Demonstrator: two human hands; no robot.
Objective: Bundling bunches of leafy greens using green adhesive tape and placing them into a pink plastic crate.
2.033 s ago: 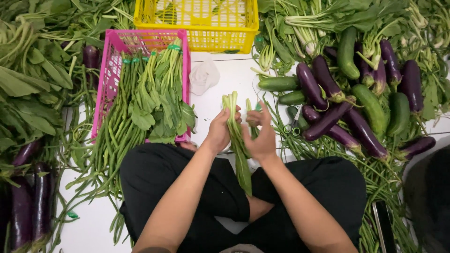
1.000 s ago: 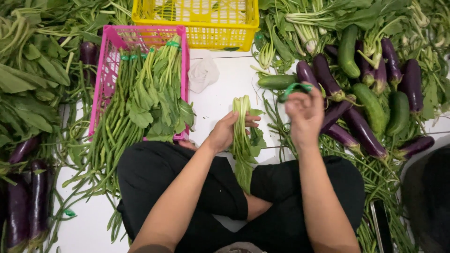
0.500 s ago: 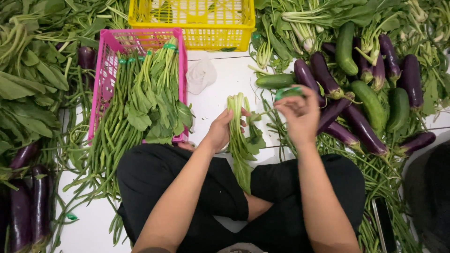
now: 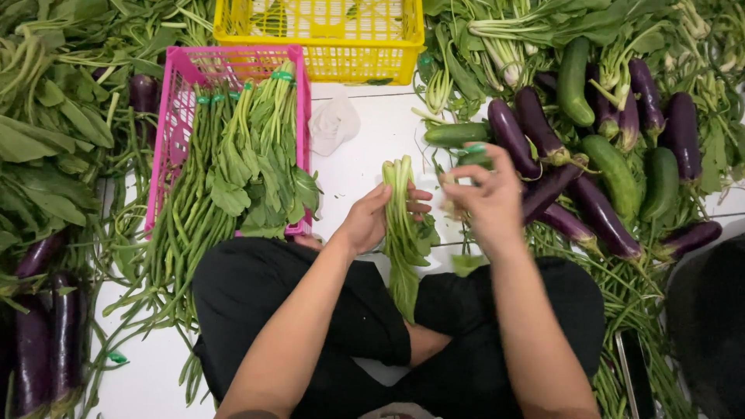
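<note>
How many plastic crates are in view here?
2. A yellow crate sits at the top centre; a pink crate lies just below and left of it, holding long beans and leafy bunches. Piled greens could hide others.

Free room: a bare strip of white floor [image 4: 372, 136] is lying open just ahead of the left grip [image 4: 371, 221], running up to the yellow crate [image 4: 320, 66].

Obstacle, ahead-left of that grip: a crumpled white bag [image 4: 334, 122] is sitting in the strip, narrowing it.

Obstacle, left: the pink crate [image 4: 180, 109], loaded with long beans and leafy bundles, is closing that side.

Obstacle, right of the right grip [image 4: 489, 202]: eggplants [image 4: 597, 217] and cucumbers [image 4: 613, 167] are crowding in, touching one another, and a cucumber [image 4: 454, 134] is lying just ahead.

Obstacle, beneath: the person's crossed legs [image 4: 310, 310] are filling the near floor.
</note>
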